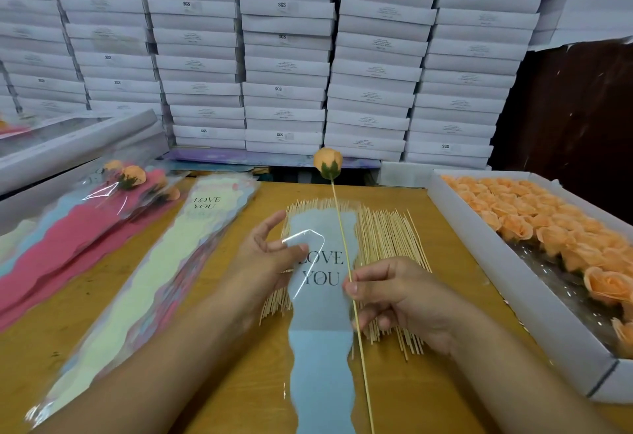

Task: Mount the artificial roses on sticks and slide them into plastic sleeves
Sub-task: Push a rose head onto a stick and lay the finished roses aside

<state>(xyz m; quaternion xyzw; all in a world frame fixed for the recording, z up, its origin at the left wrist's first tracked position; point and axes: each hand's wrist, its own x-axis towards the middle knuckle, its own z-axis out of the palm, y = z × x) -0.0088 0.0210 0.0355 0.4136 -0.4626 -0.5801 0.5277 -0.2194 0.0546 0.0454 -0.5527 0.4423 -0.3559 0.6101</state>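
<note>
Flat white cardboard boxes (284, 67) stand in tall stacks behind the smooth wooden counter (442, 228), where an open white tray (507, 283) holds dozens of soft peach fabric roses (534, 214). A loose spread of thin bamboo sticks (387, 235) lies under one glossy pale-blue plastic sleeve (322, 341) printed "LOVE YOU". The left hand (267, 255) pinches that sleeve's upper edge with its other fingers spread, while the right hand (394, 296) pinches the one mounted peach rose on its stick (328, 161), upright just beside the sleeve.
</note>
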